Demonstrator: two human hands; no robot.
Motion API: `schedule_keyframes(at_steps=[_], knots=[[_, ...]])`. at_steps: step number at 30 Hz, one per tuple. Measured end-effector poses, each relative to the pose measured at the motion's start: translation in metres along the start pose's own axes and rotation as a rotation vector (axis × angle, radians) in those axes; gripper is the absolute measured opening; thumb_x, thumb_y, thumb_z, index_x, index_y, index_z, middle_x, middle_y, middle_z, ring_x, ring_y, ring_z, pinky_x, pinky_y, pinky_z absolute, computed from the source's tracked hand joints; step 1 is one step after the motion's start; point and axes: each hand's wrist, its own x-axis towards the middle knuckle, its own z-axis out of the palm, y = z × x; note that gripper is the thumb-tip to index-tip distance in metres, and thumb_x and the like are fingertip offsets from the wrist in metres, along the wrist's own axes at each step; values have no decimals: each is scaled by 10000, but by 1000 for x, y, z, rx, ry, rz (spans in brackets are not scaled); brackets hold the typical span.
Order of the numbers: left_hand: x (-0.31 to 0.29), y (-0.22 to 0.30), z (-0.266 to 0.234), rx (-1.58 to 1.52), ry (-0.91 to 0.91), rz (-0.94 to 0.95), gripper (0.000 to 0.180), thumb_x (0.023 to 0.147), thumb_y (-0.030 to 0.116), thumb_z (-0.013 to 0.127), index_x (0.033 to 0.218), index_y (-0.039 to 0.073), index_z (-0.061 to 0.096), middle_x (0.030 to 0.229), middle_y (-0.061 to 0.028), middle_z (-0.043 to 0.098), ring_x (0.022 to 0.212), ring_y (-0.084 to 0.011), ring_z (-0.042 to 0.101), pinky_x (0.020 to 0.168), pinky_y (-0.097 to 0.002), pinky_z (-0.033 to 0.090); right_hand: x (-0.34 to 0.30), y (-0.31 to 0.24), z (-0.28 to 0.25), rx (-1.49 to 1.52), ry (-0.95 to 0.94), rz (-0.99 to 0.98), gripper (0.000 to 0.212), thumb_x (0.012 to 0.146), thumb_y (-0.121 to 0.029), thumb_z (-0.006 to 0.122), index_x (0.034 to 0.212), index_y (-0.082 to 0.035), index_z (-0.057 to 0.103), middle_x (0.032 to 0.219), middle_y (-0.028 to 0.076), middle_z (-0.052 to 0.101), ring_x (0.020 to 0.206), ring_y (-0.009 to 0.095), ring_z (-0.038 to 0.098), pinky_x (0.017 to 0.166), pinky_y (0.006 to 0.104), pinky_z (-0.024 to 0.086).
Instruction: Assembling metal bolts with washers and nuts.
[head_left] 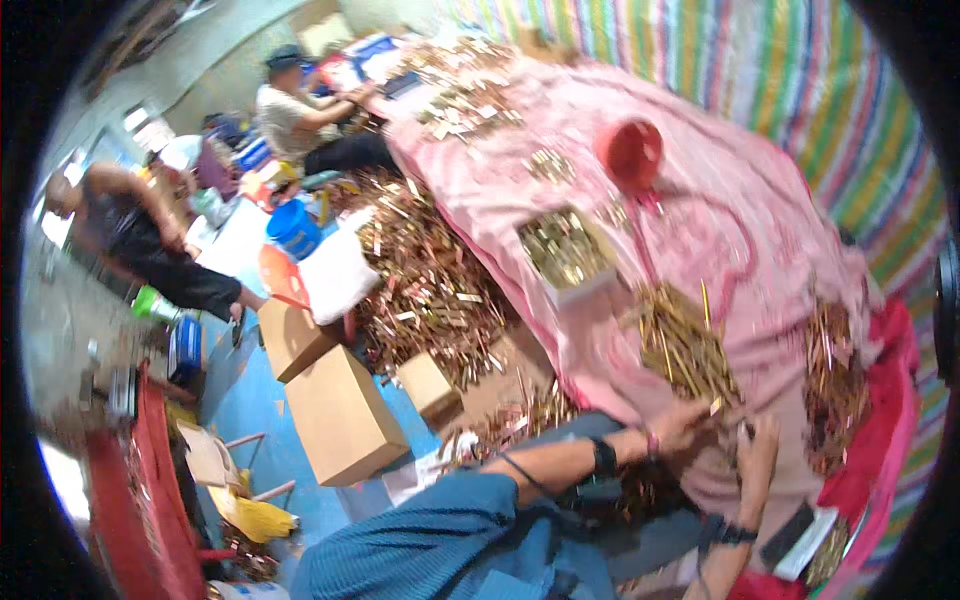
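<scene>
My left hand (682,424) is closed in a pinch over the pink cloth (590,365), beside a pile of thin brass-coloured strips (688,345). A small bright tip shows at its fingers; I cannot make out what it is. Just to its right, my right hand (759,452) is closed with thumb and fingers together, and whatever it holds is too small and blurred to name. Dark bands circle both wrists. Beyond the strips stands a white box (580,292) filled with shiny metal pieces.
A red plastic bucket (628,155) lies tipped on the cloth. Reddish strips (834,390) are heaped at right, and a large strip heap (425,280) lies at left. Cardboard boxes (345,420) stand on the blue floor. Two people (300,120) (130,225) are farther back.
</scene>
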Motion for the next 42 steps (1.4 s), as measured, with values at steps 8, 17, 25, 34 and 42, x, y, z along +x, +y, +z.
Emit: schedule_keyframes(at_steps=[8,17,25,34,42], knots=[[-6,-11,2,61,60,102,176,986,82,570,1154,60,523,807,-257,543,759,-502,550,670,-461,468,-1,-8,4,-27,58,-1,224,857,-88,706,1061,-1,683,1066,187,619,1039,409,582,919,483,479],[-6,-11,8,54,5,-8,145,983,39,553,1121,52,508,849,-260,568,808,-511,556,694,-459,479,-5,-26,-4,17,269,29,196,905,-67,658,1085,7,654,1053,181,615,1018,376,600,915,452,484],[-4,-7,3,57,-38,-1,237,951,-1,542,1181,52,520,896,-215,631,845,-439,636,742,-418,504,-6,-25,-5,61,181,82,204,893,-98,686,1067,6,663,1046,173,624,1021,360,600,923,444,483],[-7,4,2,-29,2,5,201,984,67,527,1180,58,570,968,-218,664,912,-427,675,773,-435,526,-24,-23,-8,87,259,211,294,964,-236,655,1195,-56,670,1176,153,649,1105,380,629,897,462,508],[-8,-28,11,-19,45,-44,161,995,169,591,1139,113,545,813,-210,575,736,-411,586,657,-465,489,-48,-2,-11,54,226,407,340,1016,-373,554,1259,-165,671,1277,93,669,1144,364,648,935,460,511]])
